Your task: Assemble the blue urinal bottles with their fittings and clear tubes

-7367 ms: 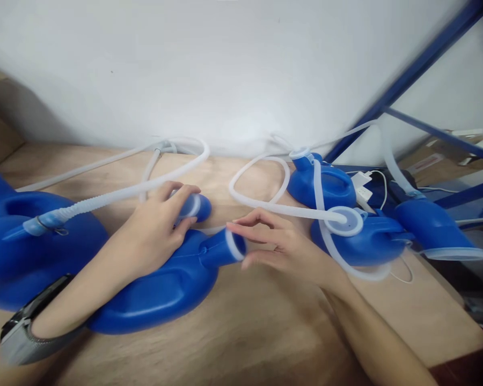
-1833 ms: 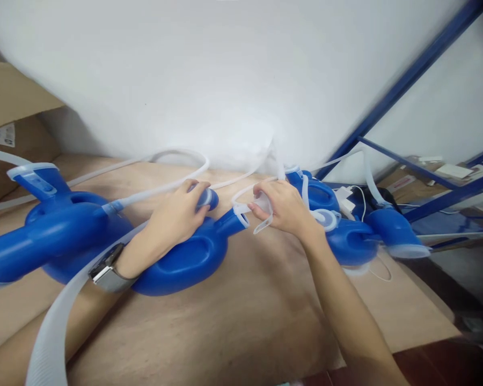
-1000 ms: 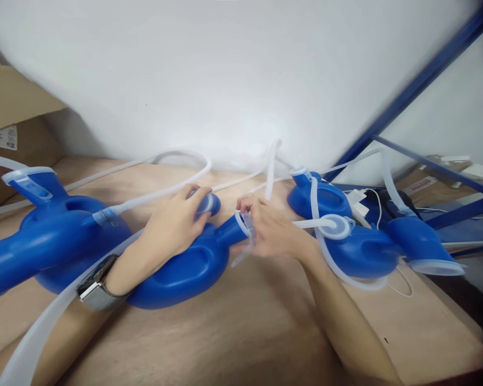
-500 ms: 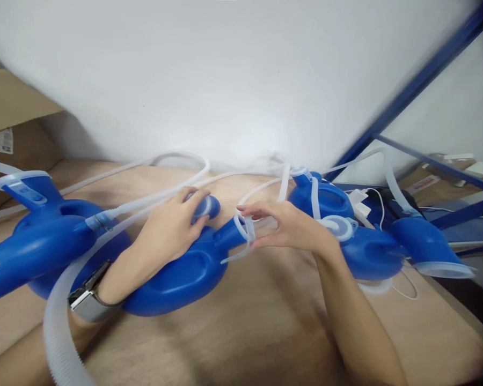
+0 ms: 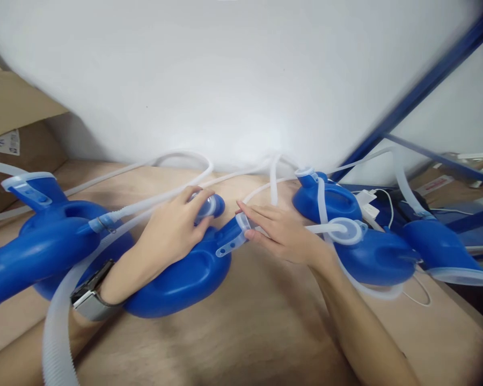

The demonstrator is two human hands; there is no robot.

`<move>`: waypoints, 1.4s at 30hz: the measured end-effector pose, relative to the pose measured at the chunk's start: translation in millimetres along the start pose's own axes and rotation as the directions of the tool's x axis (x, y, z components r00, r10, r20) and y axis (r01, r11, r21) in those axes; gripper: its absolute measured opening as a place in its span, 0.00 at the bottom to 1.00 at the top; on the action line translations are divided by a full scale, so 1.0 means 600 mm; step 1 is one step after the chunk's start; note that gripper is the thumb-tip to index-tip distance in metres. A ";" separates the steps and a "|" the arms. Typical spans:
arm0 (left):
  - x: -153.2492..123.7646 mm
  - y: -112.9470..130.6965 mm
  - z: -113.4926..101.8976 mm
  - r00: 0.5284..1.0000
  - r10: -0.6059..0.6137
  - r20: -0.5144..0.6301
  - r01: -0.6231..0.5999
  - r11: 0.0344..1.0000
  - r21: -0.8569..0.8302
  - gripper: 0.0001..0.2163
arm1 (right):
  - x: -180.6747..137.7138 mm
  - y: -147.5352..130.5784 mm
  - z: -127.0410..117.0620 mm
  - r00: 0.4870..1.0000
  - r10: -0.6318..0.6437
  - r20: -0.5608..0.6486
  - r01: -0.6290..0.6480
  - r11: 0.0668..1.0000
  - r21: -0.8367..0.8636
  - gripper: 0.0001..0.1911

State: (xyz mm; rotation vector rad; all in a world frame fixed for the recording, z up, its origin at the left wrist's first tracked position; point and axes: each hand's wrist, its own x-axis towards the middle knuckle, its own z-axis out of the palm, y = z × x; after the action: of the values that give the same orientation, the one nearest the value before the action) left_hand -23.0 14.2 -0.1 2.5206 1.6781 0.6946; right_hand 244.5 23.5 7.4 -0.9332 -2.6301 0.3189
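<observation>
A blue plastic urinal bottle (image 5: 181, 281) lies in front of me, its narrow neck pointing right. My left hand (image 5: 177, 222) rests over the bottle, thumb and fingers curled around a round blue part with a clear disc (image 5: 206, 208). Where that part joins the body is hidden by the hand. At the end of the neck sits a translucent cap (image 5: 243, 221) with a holed strap hanging below. My right hand (image 5: 284, 230) has its thumb and fingers against this cap, fingertips around its face. A white tube (image 5: 317, 229) emerges beyond the right hand.
Another blue bottle (image 5: 60, 236) with a lidded mouth lies at left, a ribbed hose (image 5: 58, 332) passing in front. Further blue bottles (image 5: 372, 257) with tubes lie at right. A cardboard box (image 5: 32, 139) stands at far left. A blue metal frame (image 5: 422, 88) rises at right beside the wooden table (image 5: 241, 343).
My right hand has closed in on the cap, which now sits squarely at the neck's end with its strap hanging left. My left hand stays on the bottle.
</observation>
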 end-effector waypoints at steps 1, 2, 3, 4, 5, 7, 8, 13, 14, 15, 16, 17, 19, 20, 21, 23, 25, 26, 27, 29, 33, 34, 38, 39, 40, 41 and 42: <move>0.000 0.000 0.001 1.000 -0.001 0.001 0.001 1.000 0.002 0.21 | 0.001 -0.003 0.004 1.000 0.023 -0.005 -0.023 1.000 -0.004 0.32; 0.001 -0.001 0.002 1.000 -0.002 0.002 0.002 1.000 0.003 0.22 | 0.002 -0.005 0.008 0.999 0.040 -0.015 -0.040 0.999 -0.003 0.31; 0.001 -0.002 0.003 1.000 0.000 0.002 0.000 1.000 0.003 0.22 | 0.003 -0.007 0.013 0.998 0.049 -0.028 -0.049 0.999 0.000 0.31; 0.002 -0.003 0.005 1.000 0.004 0.002 -0.004 1.000 0.002 0.21 | 0.005 -0.009 0.018 0.998 0.052 -0.044 -0.052 0.999 0.004 0.30; 0.002 -0.003 0.006 1.000 0.012 0.003 -0.012 1.000 -0.002 0.21 | 0.007 -0.010 0.024 0.997 0.056 -0.061 -0.056 0.998 0.007 0.29; 0.003 -0.004 0.007 0.999 0.032 0.009 -0.032 0.999 -0.009 0.21 | 0.013 -0.010 0.034 0.992 0.081 -0.094 -0.080 0.997 0.016 0.26; 0.004 -0.004 0.007 0.999 0.041 0.012 -0.041 0.999 -0.009 0.21 | 0.016 -0.010 0.039 0.989 0.098 -0.108 -0.096 0.995 0.026 0.24; 0.005 0.003 0.005 0.998 0.056 0.020 -0.057 0.998 0.035 0.19 | 0.031 -0.012 0.053 0.974 0.150 -0.169 -0.139 0.987 0.074 0.17; 0.006 0.004 0.005 0.998 0.057 0.022 -0.058 0.997 0.041 0.19 | 0.033 -0.013 0.054 0.972 0.158 -0.172 -0.148 0.986 0.073 0.17; 0.006 0.006 0.004 0.998 0.059 0.027 -0.060 0.997 0.045 0.20 | 0.035 -0.014 0.053 0.970 0.170 -0.172 -0.160 0.985 0.068 0.17; 0.007 0.007 0.003 0.998 0.059 0.033 -0.061 0.997 0.048 0.20 | 0.036 -0.015 0.052 0.969 0.183 -0.166 -0.175 0.983 0.063 0.17; 0.008 0.008 0.003 0.997 0.059 0.040 -0.061 0.997 0.052 0.20 | 0.038 -0.016 0.051 0.968 0.197 -0.157 -0.189 0.980 0.060 0.17; 0.009 0.010 0.002 0.997 0.054 0.054 -0.057 0.996 0.063 0.19 | 0.041 -0.018 0.048 0.967 0.216 -0.136 -0.209 0.976 0.064 0.17; 0.009 0.010 0.002 0.997 0.051 0.062 -0.055 0.996 0.069 0.19 | 0.043 -0.018 0.046 0.968 0.218 -0.125 -0.210 0.975 0.071 0.17; 0.010 0.011 0.002 0.997 0.048 0.067 -0.053 0.996 0.073 0.19 | 0.045 -0.018 0.044 0.969 0.218 -0.114 -0.210 0.974 0.078 0.18; 0.010 0.012 0.003 0.997 0.042 0.071 -0.048 0.996 0.082 0.19 | 0.048 -0.018 0.041 0.971 0.220 -0.093 -0.212 0.973 0.087 0.18; 0.011 0.013 0.004 0.997 0.033 0.072 -0.040 0.994 0.105 0.18 | 0.051 -0.021 0.039 0.970 0.232 -0.077 -0.226 0.971 0.079 0.18; 0.011 0.015 0.004 0.997 0.027 0.073 -0.036 0.992 0.124 0.18 | 0.053 -0.024 0.038 0.968 0.242 -0.072 -0.238 0.969 0.060 0.18; 0.011 0.017 0.004 0.997 0.022 0.075 -0.032 0.989 0.146 0.18 | 0.054 -0.028 0.038 0.964 0.256 -0.072 -0.254 0.967 0.028 0.18; 0.011 0.022 0.002 0.997 0.000 0.075 -0.014 0.982 0.189 0.18 | 0.056 -0.037 0.040 0.952 0.293 -0.084 -0.298 0.953 -0.050 0.18; 0.011 0.028 -0.001 0.996 -0.050 0.071 0.033 0.974 0.222 0.19 | 0.053 -0.050 0.050 0.931 0.345 -0.118 -0.349 0.937 -0.022 0.19; 0.011 0.027 -0.001 0.996 -0.050 0.070 0.034 0.977 0.212 0.19 | 0.051 -0.050 0.051 0.932 0.342 -0.120 -0.341 0.940 0.030 0.20; 0.008 0.014 0.000 0.998 -0.018 0.055 0.012 0.993 0.118 0.19 | 0.039 -0.035 0.040 0.961 0.254 -0.106 -0.226 0.949 0.222 0.24; 0.007 0.010 0.000 0.999 -0.014 0.047 0.010 0.995 0.100 0.20 | 0.036 -0.028 0.034 0.975 0.205 -0.086 -0.178 0.951 0.252 0.25; 0.005 0.008 0.000 0.999 -0.015 0.035 0.012 0.995 0.097 0.20 | 0.034 -0.021 0.026 0.987 0.151 -0.056 -0.130 0.952 0.277 0.25; 0.003 0.006 0.000 1.000 -0.018 0.020 0.016 0.994 0.112 0.20 | 0.031 -0.014 0.018 0.995 0.096 -0.017 -0.086 0.950 0.301 0.25; -0.001 0.005 -0.001 1.000 -0.024 -0.001 0.024 0.989 0.148 0.20 | 0.029 -0.007 0.010 0.999 0.044 0.025 -0.050 0.945 0.323 0.26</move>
State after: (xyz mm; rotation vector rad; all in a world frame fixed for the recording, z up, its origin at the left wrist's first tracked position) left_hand -20.7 12.4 1.3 2.5915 1.8215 0.5883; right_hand 226.9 31.0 7.3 -0.8837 -2.4682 0.7481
